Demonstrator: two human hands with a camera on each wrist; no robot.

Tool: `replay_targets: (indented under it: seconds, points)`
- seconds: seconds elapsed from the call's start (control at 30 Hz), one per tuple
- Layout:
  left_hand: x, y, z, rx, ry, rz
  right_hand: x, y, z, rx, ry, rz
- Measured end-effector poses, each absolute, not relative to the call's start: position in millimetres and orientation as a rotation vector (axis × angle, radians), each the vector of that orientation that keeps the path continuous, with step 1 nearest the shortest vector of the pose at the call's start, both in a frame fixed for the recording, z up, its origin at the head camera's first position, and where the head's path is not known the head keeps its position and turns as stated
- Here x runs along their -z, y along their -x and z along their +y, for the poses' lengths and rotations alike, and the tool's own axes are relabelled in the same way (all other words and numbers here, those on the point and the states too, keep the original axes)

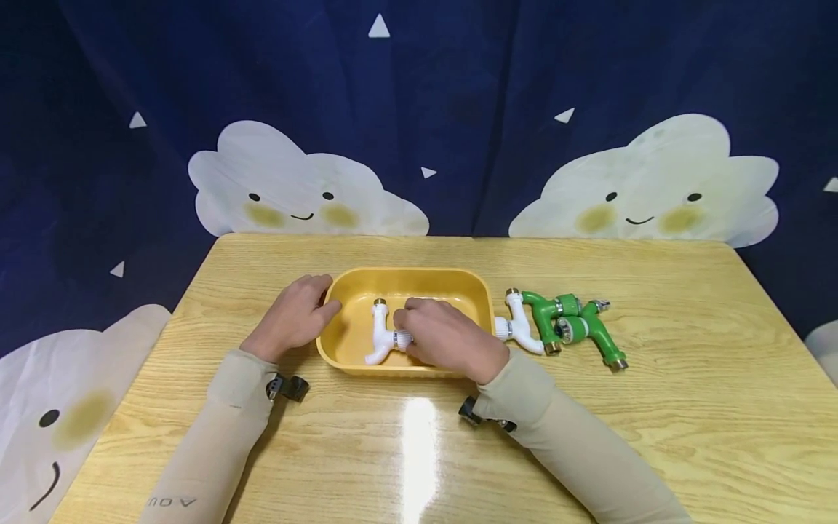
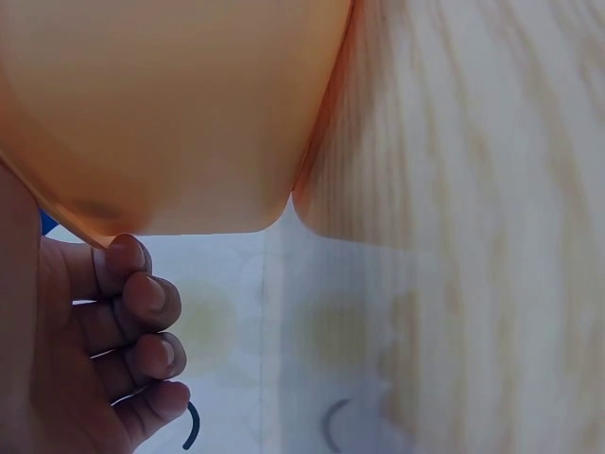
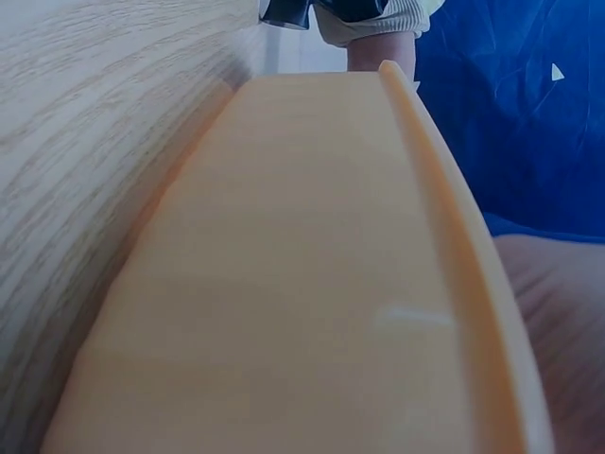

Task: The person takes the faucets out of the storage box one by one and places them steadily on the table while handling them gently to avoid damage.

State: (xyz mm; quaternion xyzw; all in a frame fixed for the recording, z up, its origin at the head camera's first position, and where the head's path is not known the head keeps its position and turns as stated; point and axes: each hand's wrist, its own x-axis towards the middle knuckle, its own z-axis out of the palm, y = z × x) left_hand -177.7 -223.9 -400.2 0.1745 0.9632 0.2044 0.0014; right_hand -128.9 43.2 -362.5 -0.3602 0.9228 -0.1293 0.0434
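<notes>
A yellow plastic basin (image 1: 406, 271) stands on the wooden table. My left hand (image 1: 292, 314) holds its left rim, thumb over the edge and fingers outside; in the left wrist view those fingers (image 2: 156, 298) are curled beside the basin wall (image 2: 180, 113). Over the basin's inside, my right hand (image 1: 452, 336) grips a white tap (image 1: 382, 336) by its ribbed knob end. The tap's brass-coloured threaded end points away from me. The right wrist view mostly shows the basin's outer wall (image 3: 284, 236), which hides the tap; part of the right hand (image 3: 558, 312) appears beyond the rim.
Just right of the basin lies another white tap (image 1: 520, 326), close against its wall. Beside it are two green taps (image 1: 542, 313), touching each other, one with a metal lever tip. A dark blue curtain with clouds (image 1: 471, 94) hangs behind the table's far edge.
</notes>
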Motion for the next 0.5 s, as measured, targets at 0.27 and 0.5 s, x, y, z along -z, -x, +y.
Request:
replay_targets:
  seconds: [0.27, 0.5]
  points:
    - [400.4, 177.9, -223.9, -0.647, -0.552, 3.016, 361.0, 128.2, 46.1, 0.384, 1.074, 2.817]
    - [401.1, 178.5, -224.3, -0.642, -0.545, 3.013, 358.7, 129.1, 49.8, 0.393, 1.023, 2.802]
